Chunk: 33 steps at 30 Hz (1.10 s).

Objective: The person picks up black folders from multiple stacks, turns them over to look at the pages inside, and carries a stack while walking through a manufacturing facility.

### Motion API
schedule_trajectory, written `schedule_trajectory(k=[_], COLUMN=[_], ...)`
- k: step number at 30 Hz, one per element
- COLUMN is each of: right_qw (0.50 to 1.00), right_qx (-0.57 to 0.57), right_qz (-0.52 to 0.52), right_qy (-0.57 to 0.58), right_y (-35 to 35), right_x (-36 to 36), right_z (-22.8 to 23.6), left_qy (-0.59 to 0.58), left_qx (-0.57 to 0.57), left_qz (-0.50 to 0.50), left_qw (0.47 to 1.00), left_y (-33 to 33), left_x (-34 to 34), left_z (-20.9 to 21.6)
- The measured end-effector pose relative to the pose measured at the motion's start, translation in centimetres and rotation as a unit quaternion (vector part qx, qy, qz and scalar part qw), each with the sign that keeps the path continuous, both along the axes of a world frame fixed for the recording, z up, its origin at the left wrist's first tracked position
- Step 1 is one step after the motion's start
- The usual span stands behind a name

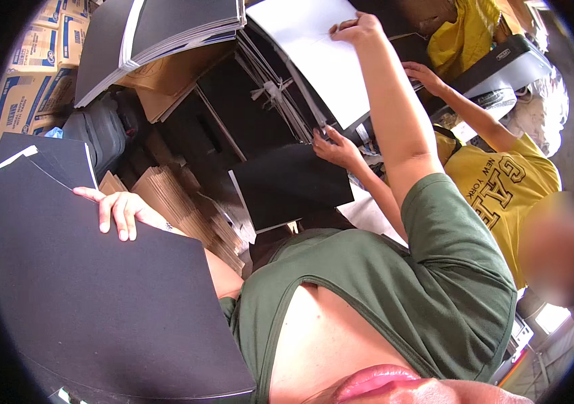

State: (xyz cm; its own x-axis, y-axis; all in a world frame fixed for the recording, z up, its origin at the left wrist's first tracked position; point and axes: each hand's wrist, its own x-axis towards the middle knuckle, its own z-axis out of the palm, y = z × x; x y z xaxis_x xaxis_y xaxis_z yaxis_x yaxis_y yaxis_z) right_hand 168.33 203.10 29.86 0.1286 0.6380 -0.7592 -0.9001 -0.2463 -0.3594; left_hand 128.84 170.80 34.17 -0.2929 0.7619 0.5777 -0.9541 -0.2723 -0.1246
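My left hand (125, 212) reaches over the edge of a large black sheet (105, 303) at the left, its fingers curled onto the sheet's face. Part of that forearm is hidden behind the sheet. Up and to the right, my right hand (360, 28) grips the edge of a large white sheet (314, 50) with bent fingers. A co-worker's hand (339, 149) is at the lower side of this sheet, beside a tied stack of sheets (270, 91). Another black sheet (297, 188) lies below that hand.
A strapped stack of black sheets (182, 23) sits at the top left. Cartons (21, 101) are piled at the far left, folded cardboard (176, 202) stands near the middle. At right, a co-worker in a yellow shirt (502, 182) is close by, beside a yellow bag (465, 34).
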Motion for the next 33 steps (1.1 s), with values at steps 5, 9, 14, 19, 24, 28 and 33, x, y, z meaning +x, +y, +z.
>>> schedule_trajectory(k=[5,9,14,19,24,28,33], right_qw=[0.995,0.987,0.988,0.988,0.987,0.984,0.973], right_qx=[0.089,0.123,0.09,0.037,-0.055,-0.041,-0.031], right_qz=[0.03,0.059,0.002,-0.009,-0.003,-0.031,0.039], right_qy=[-0.016,-0.089,-0.126,-0.147,-0.148,-0.171,-0.225], right_y=[8.5,10.7,10.8,11.1,11.1,10.4,11.3], right_x=[8.7,9.1,15.0,18.4,21.8,21.9,21.7], right_z=[-1.8,4.1,8.3,5.4,0.5,-4.1,-2.1], left_qy=[-0.002,-0.001,0.02,0.018,0.01,0.004,-0.038], left_qx=[0.012,0.009,0.029,0.012,0.013,0.006,0.029], left_qz=[-0.014,0.015,-0.013,0.004,0.003,0.02,0.005], left_qw=[1.0,1.0,0.999,1.0,1.0,1.0,0.999], left_y=[1.0,0.3,1.6,2.2,2.7,3.3,4.3], left_x=[-0.2,-0.3,0.1,0.8,0.9,2.5,3.9], left_z=[-0.9,-0.7,-1.4,-1.5,-2.5,-2.2,-2.0])
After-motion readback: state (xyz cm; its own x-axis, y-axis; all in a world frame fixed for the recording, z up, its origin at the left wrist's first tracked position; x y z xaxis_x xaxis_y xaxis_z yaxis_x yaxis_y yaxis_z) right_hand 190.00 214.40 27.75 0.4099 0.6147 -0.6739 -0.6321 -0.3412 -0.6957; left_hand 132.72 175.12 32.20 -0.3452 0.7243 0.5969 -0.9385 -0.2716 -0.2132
